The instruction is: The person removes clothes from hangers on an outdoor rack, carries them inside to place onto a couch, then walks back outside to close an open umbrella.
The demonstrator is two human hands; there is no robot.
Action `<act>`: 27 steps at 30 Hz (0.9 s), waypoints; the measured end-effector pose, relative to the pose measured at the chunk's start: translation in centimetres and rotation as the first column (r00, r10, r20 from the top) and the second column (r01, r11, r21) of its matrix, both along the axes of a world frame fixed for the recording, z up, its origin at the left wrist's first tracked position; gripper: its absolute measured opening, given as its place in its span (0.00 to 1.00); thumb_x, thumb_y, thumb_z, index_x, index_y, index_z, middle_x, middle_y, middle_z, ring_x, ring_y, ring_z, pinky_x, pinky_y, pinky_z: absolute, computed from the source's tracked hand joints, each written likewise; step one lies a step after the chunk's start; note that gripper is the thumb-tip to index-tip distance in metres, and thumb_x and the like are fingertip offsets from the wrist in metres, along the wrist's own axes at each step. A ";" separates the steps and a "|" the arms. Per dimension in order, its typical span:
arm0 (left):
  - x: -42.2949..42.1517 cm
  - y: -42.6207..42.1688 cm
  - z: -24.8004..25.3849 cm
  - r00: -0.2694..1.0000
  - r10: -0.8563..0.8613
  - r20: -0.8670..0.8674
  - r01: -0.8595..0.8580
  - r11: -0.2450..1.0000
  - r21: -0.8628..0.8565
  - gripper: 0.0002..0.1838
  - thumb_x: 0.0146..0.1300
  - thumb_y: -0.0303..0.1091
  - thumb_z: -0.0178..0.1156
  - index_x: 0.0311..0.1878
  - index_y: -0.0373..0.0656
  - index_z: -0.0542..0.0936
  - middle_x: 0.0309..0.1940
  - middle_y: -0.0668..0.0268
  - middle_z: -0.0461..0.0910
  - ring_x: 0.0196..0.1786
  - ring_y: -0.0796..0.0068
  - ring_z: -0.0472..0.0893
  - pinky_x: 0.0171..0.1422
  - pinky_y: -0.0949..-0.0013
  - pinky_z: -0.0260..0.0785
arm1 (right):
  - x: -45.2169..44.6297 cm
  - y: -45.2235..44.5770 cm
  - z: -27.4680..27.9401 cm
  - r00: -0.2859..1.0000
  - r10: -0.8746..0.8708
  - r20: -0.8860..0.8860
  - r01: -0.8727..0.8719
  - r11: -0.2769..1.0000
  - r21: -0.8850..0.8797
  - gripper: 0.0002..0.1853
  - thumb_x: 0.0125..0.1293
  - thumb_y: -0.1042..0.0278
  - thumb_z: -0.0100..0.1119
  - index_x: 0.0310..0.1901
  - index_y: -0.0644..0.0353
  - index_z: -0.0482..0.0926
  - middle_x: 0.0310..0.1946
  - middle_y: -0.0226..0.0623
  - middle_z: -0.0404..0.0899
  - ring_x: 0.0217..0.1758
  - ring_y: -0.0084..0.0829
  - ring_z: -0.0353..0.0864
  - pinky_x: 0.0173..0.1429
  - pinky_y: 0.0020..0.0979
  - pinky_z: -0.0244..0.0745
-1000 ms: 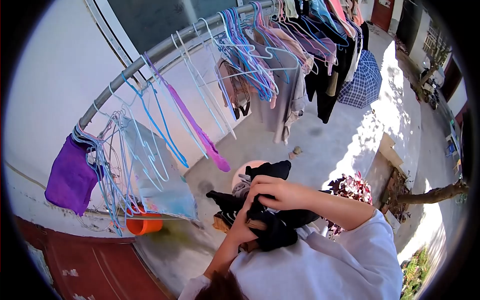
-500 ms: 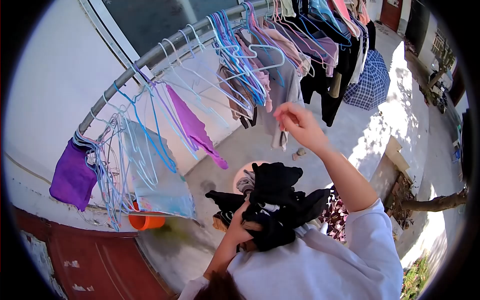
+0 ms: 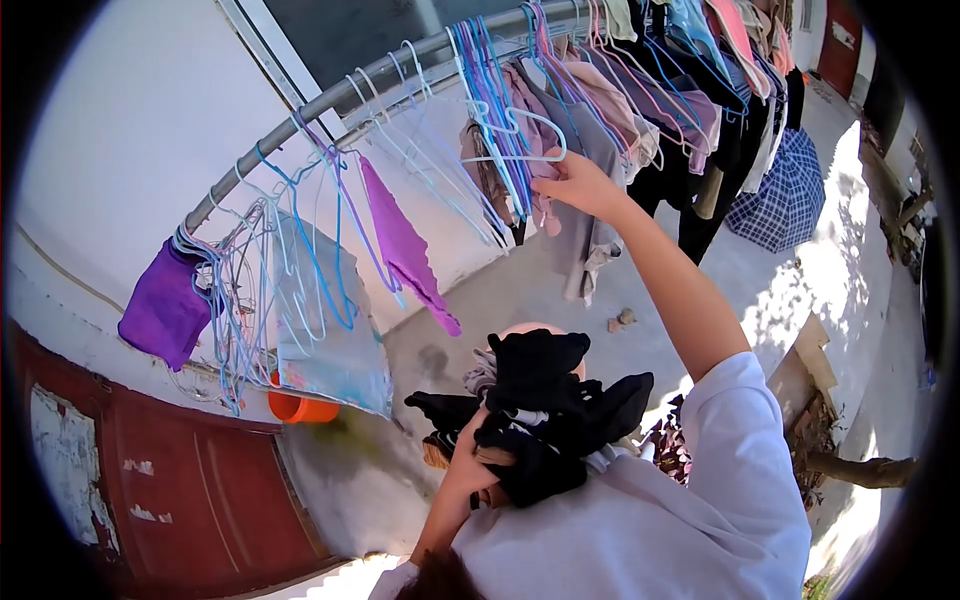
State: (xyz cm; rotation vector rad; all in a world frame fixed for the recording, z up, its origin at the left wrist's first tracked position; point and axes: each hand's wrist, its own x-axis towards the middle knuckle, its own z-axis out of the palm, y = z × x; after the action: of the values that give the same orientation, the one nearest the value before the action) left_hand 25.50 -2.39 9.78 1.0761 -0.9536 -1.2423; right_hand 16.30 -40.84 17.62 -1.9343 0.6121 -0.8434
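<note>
My left hand (image 3: pixel 470 460) is closed around a bundle of black clothes (image 3: pixel 540 375), held against my front. Striped and grey cloth pokes out of the bundle. On the raised arm, my right hand (image 3: pixel 578 185) has its fingers curled at the rounded end of a white clothes hanger (image 3: pixel 510 157). That hanger juts out in front of a tight bunch of blue and purple hangers (image 3: pixel 490 110) on the metal rail (image 3: pixel 330 97). Just behind my fingers hang a pink garment (image 3: pixel 530 105) and a grey shirt (image 3: pixel 590 150).
More clothes hang farther right along the rail, above a blue checked umbrella (image 3: pixel 780 195). To the left are tangled wire hangers (image 3: pixel 235 290), a purple cloth (image 3: pixel 165 310) and a pale sheet (image 3: pixel 330 345). An orange bucket (image 3: pixel 305 408) stands near a red door (image 3: pixel 190 480).
My right hand has moved up and left from open air to the white hanger's end. The view has turned slightly, and my left hand keeps the black clothes against my front.
</note>
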 end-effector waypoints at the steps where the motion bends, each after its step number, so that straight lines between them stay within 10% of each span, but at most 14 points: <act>1: -0.2 0.0 0.0 0.999 0.008 -0.038 -0.008 1.000 0.004 0.40 0.49 0.25 0.70 0.66 0.36 0.62 0.58 0.64 0.71 0.57 0.77 0.72 0.62 0.71 0.64 | -0.2 0.1 -0.5 0.999 0.031 -0.033 -0.031 1.000 0.000 0.15 0.58 0.68 0.63 0.46 0.59 0.73 0.24 0.28 0.74 0.31 0.19 0.74 0.38 0.25 0.69; 7: -1.3 -0.4 0.3 0.994 0.022 -0.103 -0.022 1.000 0.006 0.41 0.49 0.22 0.70 0.66 0.36 0.61 0.58 0.64 0.71 0.56 0.76 0.73 0.62 0.71 0.64 | -2.7 5.3 1.2 0.822 -0.568 0.040 0.471 0.640 -0.607 0.13 0.51 0.63 0.64 0.29 0.58 0.70 0.27 0.38 0.76 0.28 0.44 0.77 0.31 0.37 0.72; 13: -2.4 -1.1 0.2 0.994 0.023 -0.107 -0.022 1.000 0.014 0.42 0.47 0.24 0.71 0.66 0.36 0.61 0.59 0.63 0.70 0.57 0.76 0.73 0.63 0.70 0.64 | -4.5 7.0 1.4 0.834 -0.498 0.239 0.455 0.373 -0.809 0.13 0.54 0.63 0.65 0.27 0.57 0.68 0.21 0.35 0.73 0.20 0.40 0.75 0.22 0.35 0.68; 27: -3.8 -1.0 -0.7 0.994 0.090 0.064 -0.087 0.995 -0.049 0.41 0.45 0.25 0.71 0.64 0.36 0.65 0.55 0.67 0.72 0.55 0.79 0.72 0.61 0.73 0.63 | -7.4 6.0 -7.7 0.901 -0.423 -0.101 0.248 0.691 -0.679 0.07 0.54 0.71 0.59 0.35 0.58 0.75 0.28 0.39 0.75 0.31 0.43 0.78 0.34 0.40 0.74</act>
State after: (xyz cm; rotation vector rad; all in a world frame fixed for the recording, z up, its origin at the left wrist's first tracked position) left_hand 21.67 -3.39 9.05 1.1171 -0.9703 -1.1132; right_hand 8.91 -34.79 9.90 -2.6507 0.9415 -1.1672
